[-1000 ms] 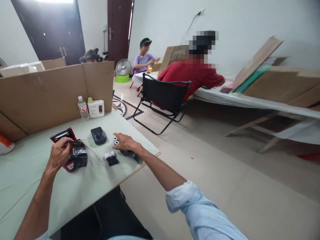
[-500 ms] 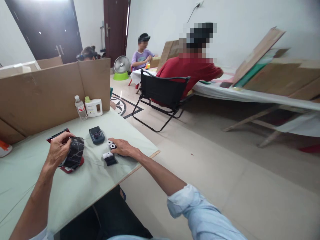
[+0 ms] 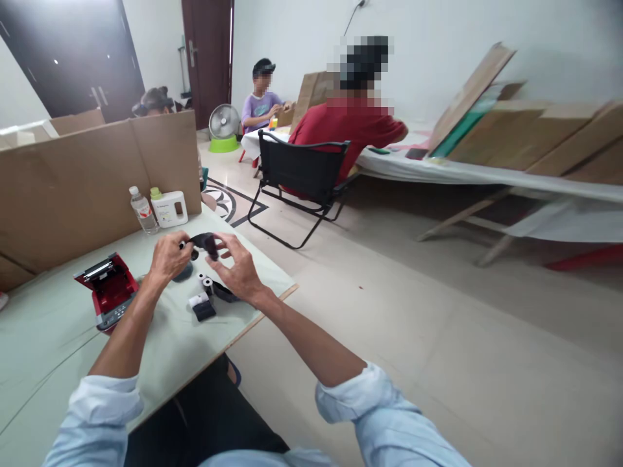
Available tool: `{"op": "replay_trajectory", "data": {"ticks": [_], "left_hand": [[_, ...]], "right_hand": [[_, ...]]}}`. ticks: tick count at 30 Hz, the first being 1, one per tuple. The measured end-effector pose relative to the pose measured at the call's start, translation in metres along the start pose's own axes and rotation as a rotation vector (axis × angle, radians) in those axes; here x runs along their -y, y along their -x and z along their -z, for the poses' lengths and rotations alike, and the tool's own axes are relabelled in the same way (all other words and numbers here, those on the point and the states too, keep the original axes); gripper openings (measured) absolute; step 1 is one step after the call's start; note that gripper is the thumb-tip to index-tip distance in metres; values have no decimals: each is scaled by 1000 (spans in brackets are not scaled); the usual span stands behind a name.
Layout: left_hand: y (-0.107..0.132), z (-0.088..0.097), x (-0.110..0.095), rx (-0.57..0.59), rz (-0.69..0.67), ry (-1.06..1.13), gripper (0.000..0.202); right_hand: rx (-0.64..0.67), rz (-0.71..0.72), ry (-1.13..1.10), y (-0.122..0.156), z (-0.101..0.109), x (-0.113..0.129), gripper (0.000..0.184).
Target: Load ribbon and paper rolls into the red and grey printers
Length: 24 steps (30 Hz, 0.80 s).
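Over the table, my left hand (image 3: 170,261) is closed on the end of a dark, curved strip (image 3: 203,240). My right hand (image 3: 238,269) pinches its other end, thumb and fingers bent round it. Small round roll ends show beside my left fingers; whose part they are I cannot make out. To the left stands a red and black printer (image 3: 113,292) with its lid up. Below my hands lie small white rolls (image 3: 207,283), a black-and-white roll pair (image 3: 200,306) and a black curved piece (image 3: 224,292). A dark blue-grey device (image 3: 183,272) is partly hidden by my left hand.
A cardboard screen (image 3: 97,188) edges the table (image 3: 160,350). Against it stand a water bottle (image 3: 143,211) and a white jug (image 3: 170,209). Beyond are a person in red (image 3: 335,136) on a black folding chair (image 3: 302,172), another in purple, and a fan (image 3: 224,122).
My left hand has moved right, away from the printer, which now shows with its lid up. My right hand has risen from the rolls. Both hands now meet at the dark strip.
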State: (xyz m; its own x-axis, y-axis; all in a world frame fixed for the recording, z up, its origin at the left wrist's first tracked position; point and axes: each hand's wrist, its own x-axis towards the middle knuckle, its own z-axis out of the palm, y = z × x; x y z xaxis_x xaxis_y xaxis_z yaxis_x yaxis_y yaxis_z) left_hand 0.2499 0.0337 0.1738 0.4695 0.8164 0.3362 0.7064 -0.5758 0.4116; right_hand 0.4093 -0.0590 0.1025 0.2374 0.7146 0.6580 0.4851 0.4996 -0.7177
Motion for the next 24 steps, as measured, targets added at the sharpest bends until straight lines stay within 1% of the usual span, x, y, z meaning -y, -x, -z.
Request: {"op": "replay_trajectory", "data": {"ticks": [1, 2, 3, 6, 8, 10, 13, 16, 18, 20, 21, 24], "left_hand": [[-4, -8, -1, 17, -9, -18, 24], [-8, -17, -2, 36, -19, -33, 24], [-11, -25, -1, 57, -30, -44, 23], [-16, -48, 4, 135, -77, -72, 23], [-18, -62, 8, 209, -113, -86, 24], [-18, -74, 13, 290, -139, -105, 25], [-17, -90, 19, 389, -161, -134, 28], [-15, -100, 25, 470, -176, -131, 28], [-14, -103, 27, 511, -187, -102, 28], [-11, -101, 28, 504, -186, -58, 29], [-8, -98, 28, 471, -179, -35, 32], [12, -83, 31, 276, -123, 3, 35]], "right_hand": [[-35, -47, -21, -1, 4, -6, 39], [-60, -101, -45, -1, 9, -14, 32], [-77, -159, -73, 0, 14, -23, 30], [-99, -326, -147, 5, 28, -55, 37], [-81, -412, -163, 11, 36, -75, 40], [-20, -473, -179, 20, 42, -92, 41], [105, -513, -216, 34, 49, -109, 37], [225, -537, -179, 48, 55, -117, 36], [297, -555, -147, 56, 58, -118, 36], [353, -553, -140, 61, 60, -118, 35], [369, -546, -140, 64, 61, -117, 35], [383, -524, -129, 67, 63, -112, 35]]}}
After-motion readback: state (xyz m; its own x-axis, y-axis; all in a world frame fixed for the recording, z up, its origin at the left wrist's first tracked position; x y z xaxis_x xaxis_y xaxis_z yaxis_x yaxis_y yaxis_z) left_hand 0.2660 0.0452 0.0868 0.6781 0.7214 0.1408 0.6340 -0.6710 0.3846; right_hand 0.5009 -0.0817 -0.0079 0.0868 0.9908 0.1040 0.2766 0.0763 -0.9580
